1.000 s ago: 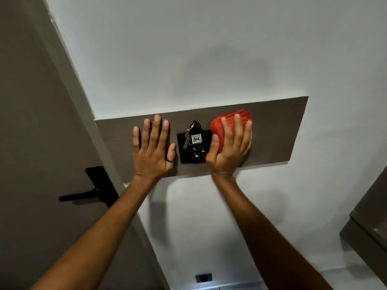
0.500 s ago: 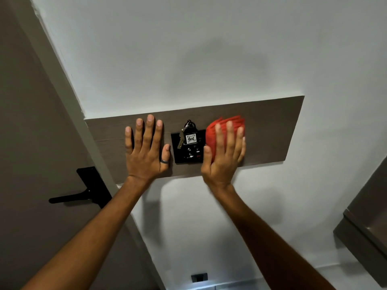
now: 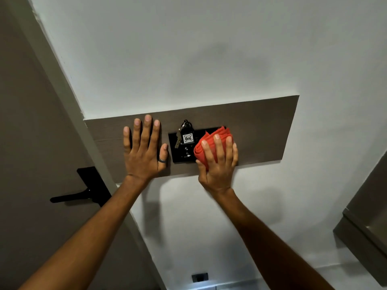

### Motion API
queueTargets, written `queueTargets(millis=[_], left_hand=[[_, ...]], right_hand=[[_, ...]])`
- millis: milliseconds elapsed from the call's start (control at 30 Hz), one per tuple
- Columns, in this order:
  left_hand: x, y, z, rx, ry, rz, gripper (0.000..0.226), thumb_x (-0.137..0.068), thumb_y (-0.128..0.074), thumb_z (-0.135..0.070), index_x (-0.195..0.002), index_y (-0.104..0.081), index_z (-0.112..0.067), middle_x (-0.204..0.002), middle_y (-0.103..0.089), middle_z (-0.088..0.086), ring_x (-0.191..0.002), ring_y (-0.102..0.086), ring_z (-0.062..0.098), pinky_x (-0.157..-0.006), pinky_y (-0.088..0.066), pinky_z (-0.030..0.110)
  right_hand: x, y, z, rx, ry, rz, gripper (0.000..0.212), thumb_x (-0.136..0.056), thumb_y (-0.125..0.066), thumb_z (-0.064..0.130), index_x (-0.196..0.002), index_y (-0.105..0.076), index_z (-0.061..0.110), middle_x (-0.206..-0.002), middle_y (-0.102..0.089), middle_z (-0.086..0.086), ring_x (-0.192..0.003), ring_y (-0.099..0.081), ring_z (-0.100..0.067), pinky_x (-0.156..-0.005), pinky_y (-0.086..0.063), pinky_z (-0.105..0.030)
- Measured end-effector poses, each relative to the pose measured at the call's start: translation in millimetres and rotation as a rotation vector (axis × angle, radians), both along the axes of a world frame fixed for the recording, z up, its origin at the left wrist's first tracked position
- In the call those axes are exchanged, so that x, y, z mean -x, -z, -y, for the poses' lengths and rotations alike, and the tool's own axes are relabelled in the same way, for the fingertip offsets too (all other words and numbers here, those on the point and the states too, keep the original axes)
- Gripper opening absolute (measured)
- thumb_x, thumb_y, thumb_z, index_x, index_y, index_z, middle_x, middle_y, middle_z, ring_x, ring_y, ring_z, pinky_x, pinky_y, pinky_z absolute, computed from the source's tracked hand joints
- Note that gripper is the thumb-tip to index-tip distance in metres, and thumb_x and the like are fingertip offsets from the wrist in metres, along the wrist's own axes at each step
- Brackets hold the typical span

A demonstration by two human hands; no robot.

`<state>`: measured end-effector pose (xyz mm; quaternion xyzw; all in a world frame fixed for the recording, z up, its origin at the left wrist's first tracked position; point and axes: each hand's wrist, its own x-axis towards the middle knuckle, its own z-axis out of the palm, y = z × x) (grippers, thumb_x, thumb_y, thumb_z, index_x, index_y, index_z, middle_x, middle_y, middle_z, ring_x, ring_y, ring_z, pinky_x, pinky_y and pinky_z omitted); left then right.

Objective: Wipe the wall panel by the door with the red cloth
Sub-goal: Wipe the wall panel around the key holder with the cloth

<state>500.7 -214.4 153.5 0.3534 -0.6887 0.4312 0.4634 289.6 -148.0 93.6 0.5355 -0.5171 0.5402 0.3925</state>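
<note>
A grey-brown wall panel [image 3: 261,130] runs across the white wall to the right of the door. In its middle sits a black switch plate [image 3: 178,155] with a key and a tag marked 406 [image 3: 187,137] hanging on it. My right hand [image 3: 217,164] presses a folded red cloth [image 3: 211,141] against the panel, over the right edge of the black plate. My left hand [image 3: 144,151] lies flat on the panel left of the plate, fingers spread, a ring on the thumb, holding nothing.
The brown door [image 3: 31,164] with a black lever handle [image 3: 83,191] fills the left. A grey cabinet corner [image 3: 364,227] juts in at the lower right. A small wall socket [image 3: 200,277] sits low on the white wall.
My right hand has slid the red cloth leftward and slightly down, from the panel beside the switch plate onto the plate's right edge. My left hand stays flat on the panel.
</note>
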Motion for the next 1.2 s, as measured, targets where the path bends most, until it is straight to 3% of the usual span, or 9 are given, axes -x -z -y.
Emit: queueTargets(millis=[233,300,467,567,667,833,933,1067,1200], left_hand=[[0.9,-1.9,-1.3,-0.002,-0.009,-0.009,0.068,-0.103,-0.042,-0.039,-0.161,-0.023,-0.009,-0.167,-0.02,0.011,-0.159,-0.002,0.027,-0.129,-0.005,0.05],[0.2,-0.4,-1.3,-0.007,-0.002,-0.013,0.067,-0.103,-0.042,-0.039,-0.161,-0.024,-0.009,-0.164,-0.025,0.012,-0.159,-0.003,0.027,-0.129,-0.005,0.05],[0.0,-1.5,-0.5,0.01,-0.002,-0.013,0.066,-0.103,-0.041,-0.039,-0.16,-0.025,-0.008,-0.166,-0.02,0.009,-0.159,-0.003,0.027,-0.128,-0.007,0.051],[-0.2,-0.8,0.0,0.01,-0.004,-0.011,0.067,-0.103,-0.041,-0.039,-0.161,-0.024,-0.009,-0.166,-0.021,0.01,-0.159,-0.003,0.027,-0.129,-0.005,0.051],[-0.1,0.6,2.4,0.005,-0.001,-0.013,0.068,-0.103,-0.041,-0.04,-0.162,-0.021,-0.01,-0.17,-0.008,0.008,-0.159,-0.003,0.027,-0.13,-0.004,0.05],[0.0,0.5,1.4,0.005,0.002,-0.012,0.069,-0.103,-0.041,-0.04,-0.162,-0.022,-0.01,-0.172,-0.003,0.006,-0.159,-0.003,0.027,-0.129,-0.006,0.051],[-0.8,0.5,1.5,0.016,0.006,-0.013,0.068,-0.103,-0.041,-0.039,-0.161,-0.023,-0.01,-0.172,-0.003,0.006,-0.159,-0.003,0.027,-0.129,-0.007,0.051],[-0.6,3.2,3.7,0.001,0.015,-0.012,0.069,-0.103,-0.04,-0.04,-0.162,-0.02,-0.011,-0.172,-0.003,0.006,-0.159,-0.002,0.027,-0.13,-0.004,0.05],[-1.6,4.0,7.8,0.007,0.01,-0.015,0.069,-0.103,-0.04,-0.041,-0.162,-0.02,-0.011,-0.172,-0.004,0.006,-0.159,-0.003,0.028,-0.13,-0.003,0.05]], right_hand=[[3.7,-37.6,14.3,0.023,-0.001,0.004,0.051,-0.107,-0.036,0.052,-0.15,-0.052,0.03,-0.161,-0.042,-0.005,-0.16,-0.024,-0.031,-0.127,-0.026,-0.056],[-0.8,-24.1,10.3,0.007,-0.006,0.022,0.051,-0.107,-0.036,0.051,-0.15,-0.05,0.027,-0.16,-0.041,-0.008,-0.157,-0.027,-0.036,-0.126,-0.028,-0.059],[-3.5,-11.4,-0.3,-0.003,0.019,0.024,0.048,-0.107,-0.038,0.049,-0.145,-0.053,0.023,-0.155,-0.047,-0.011,-0.147,-0.039,-0.041,-0.119,-0.036,-0.06],[-4.7,-35.9,7.8,0.027,0.024,0.041,0.05,-0.107,-0.039,0.048,-0.149,-0.054,0.024,-0.156,-0.051,-0.011,-0.152,-0.036,-0.039,-0.125,-0.031,-0.058],[-0.5,-34.9,12.7,0.034,-0.003,0.016,0.051,-0.108,-0.042,0.048,-0.151,-0.051,0.023,-0.157,-0.048,-0.012,-0.154,-0.032,-0.04,-0.127,-0.027,-0.06],[3.0,5.1,2.2,-0.001,0.017,-0.033,0.048,-0.099,-0.056,0.04,-0.142,-0.052,0.019,-0.15,-0.047,-0.014,-0.143,-0.04,-0.047,-0.116,-0.039,-0.068],[14.0,-3.5,4.5,0.04,0.032,-0.117,0.046,-0.098,-0.053,0.039,-0.14,-0.055,0.021,-0.149,-0.048,-0.012,-0.141,-0.044,-0.043,-0.114,-0.042,-0.063],[12.1,-21.4,12.2,0.075,0.009,-0.018,0.048,-0.106,-0.043,0.048,-0.148,-0.051,0.026,-0.155,-0.047,-0.009,-0.152,-0.035,-0.038,-0.122,-0.035,-0.058],[23.5,-2.7,11.8,0.03,0.007,-0.136,0.062,-0.098,-0.063,0.057,-0.148,-0.047,0.025,-0.155,-0.045,-0.01,-0.156,-0.028,-0.037,-0.124,-0.031,-0.06]])
